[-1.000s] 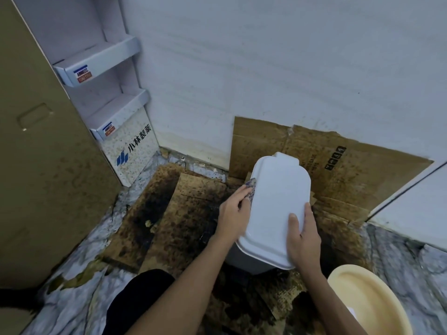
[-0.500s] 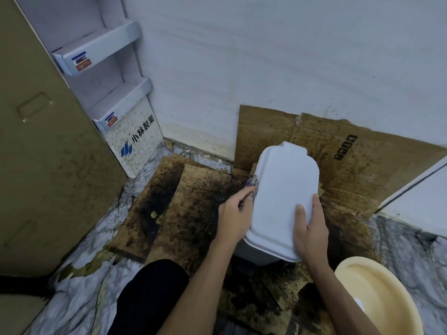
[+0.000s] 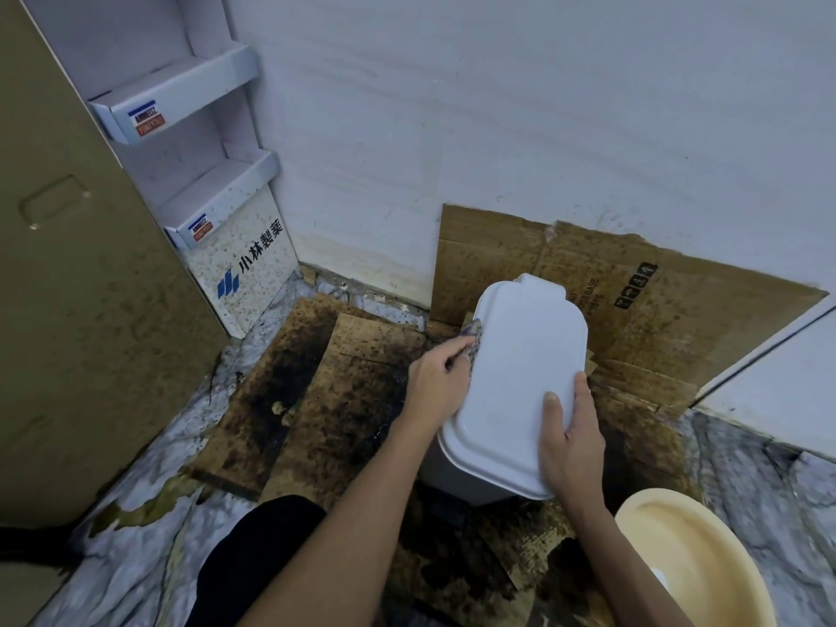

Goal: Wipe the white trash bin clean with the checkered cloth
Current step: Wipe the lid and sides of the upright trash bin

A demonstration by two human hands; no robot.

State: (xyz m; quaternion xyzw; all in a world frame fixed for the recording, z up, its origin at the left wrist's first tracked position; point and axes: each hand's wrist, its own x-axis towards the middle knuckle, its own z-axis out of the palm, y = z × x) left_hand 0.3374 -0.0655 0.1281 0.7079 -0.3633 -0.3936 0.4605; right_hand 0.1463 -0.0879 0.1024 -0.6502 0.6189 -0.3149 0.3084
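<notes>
The white trash bin (image 3: 520,368) stands on stained cardboard with its lid closed. My left hand (image 3: 439,384) presses the checkered cloth (image 3: 472,338) against the lid's left edge; only a small patch of the cloth shows past my fingers. My right hand (image 3: 571,438) lies flat on the near right corner of the lid, thumb on top, holding the bin steady.
Mouldy cardboard sheets (image 3: 316,400) cover the floor and lean on the wall (image 3: 633,310) behind the bin. A cream plastic basin (image 3: 687,563) sits at the near right. A white shelf unit (image 3: 217,210) and a tall brown carton (image 3: 68,310) stand at the left. My dark knee (image 3: 253,563) is below.
My left hand with the cloth has slid a little along the lid's left edge. The view has shifted slightly; the right hand keeps its hold on the lid.
</notes>
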